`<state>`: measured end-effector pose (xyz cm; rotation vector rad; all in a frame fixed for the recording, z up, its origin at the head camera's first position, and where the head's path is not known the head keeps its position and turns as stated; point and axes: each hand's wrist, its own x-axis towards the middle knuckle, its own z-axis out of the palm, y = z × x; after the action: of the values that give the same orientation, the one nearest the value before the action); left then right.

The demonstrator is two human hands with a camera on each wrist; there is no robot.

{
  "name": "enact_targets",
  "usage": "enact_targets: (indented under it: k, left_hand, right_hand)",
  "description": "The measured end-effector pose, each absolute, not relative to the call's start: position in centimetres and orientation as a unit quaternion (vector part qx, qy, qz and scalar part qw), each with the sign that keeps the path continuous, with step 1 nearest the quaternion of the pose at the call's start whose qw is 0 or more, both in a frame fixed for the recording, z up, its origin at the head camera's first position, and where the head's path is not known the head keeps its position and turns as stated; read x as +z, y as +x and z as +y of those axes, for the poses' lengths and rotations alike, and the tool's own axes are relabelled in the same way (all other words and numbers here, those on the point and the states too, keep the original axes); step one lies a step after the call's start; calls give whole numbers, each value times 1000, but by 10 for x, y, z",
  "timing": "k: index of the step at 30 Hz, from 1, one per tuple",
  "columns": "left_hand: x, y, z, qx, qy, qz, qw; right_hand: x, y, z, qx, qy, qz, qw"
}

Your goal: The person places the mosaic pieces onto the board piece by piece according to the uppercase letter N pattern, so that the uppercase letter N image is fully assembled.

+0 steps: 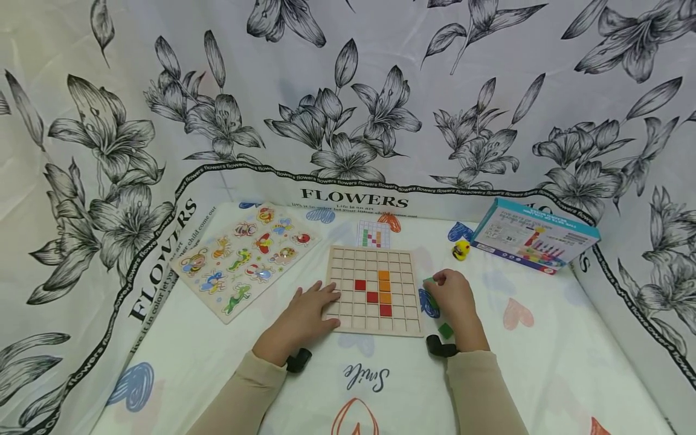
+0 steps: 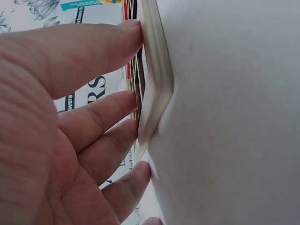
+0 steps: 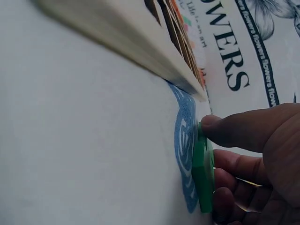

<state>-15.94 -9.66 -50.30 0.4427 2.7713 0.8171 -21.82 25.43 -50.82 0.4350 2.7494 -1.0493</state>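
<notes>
A wooden grid board [image 1: 405, 326] lies in the middle, with three red tiles [image 1: 372, 296] and three orange tiles [image 1: 384, 286] in its cells. My left hand [image 1: 306, 315] rests at the board's left edge, fingers spread and fairly straight; in the left wrist view the thumb and fingertips touch the rim. To the right of the board, my right hand [image 1: 454, 297] pinches a green tile [image 3: 201, 129] between thumb and fingers, low over the cloth. Another green tile [image 3: 202, 168] is right beside it, partly under the fingers. One more green tile [image 1: 446, 330] lies nearer me.
A small pattern card [image 1: 373, 234] with coloured squares lies behind the board. On the left is an insect picture puzzle [image 1: 244, 260]. At the back right, a yellow toy duck [image 1: 460, 249] sits beside a blue-edged box [image 1: 535, 235]. Printed fabric walls [image 1: 348, 163] surround the work surface.
</notes>
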Motion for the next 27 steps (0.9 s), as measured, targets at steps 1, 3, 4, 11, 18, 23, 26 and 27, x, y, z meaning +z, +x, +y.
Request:
enact_targets:
  k: [1, 3, 4, 11, 18, 23, 26, 27]
  left_hand:
    - [-503, -159, -97, 278, 150, 943, 109]
    - [-503, -159, -96, 278, 149, 943, 108]
    - [-503, -159, -96, 278, 149, 943, 108]
    - [-503, -160, -96, 279, 150, 942, 106]
    - [-503, -162, -97, 278, 149, 943, 108]
    - [-504, -161, -97, 279, 153, 941, 114]
    - [-503, -161, -97, 279, 156, 941, 111]
    - [-503, -161, -98, 278, 157, 941, 110]
  right_hand:
    - [-509, -218, 254, -350, 146, 922, 80]
    - [-510, -218, 254, -350, 146, 922, 78]
    - [-510, -218, 253, -350, 147, 922, 77]
    - [-503, -219, 246, -363, 145, 919, 49]
    - [-479, -226, 199, -389, 41, 920, -5]
    - [-476, -237, 151, -392, -68, 917, 13]
    - [-478, -246, 127, -366, -112, 923, 31]
    - [-480, -248, 121, -358, -120, 925, 39]
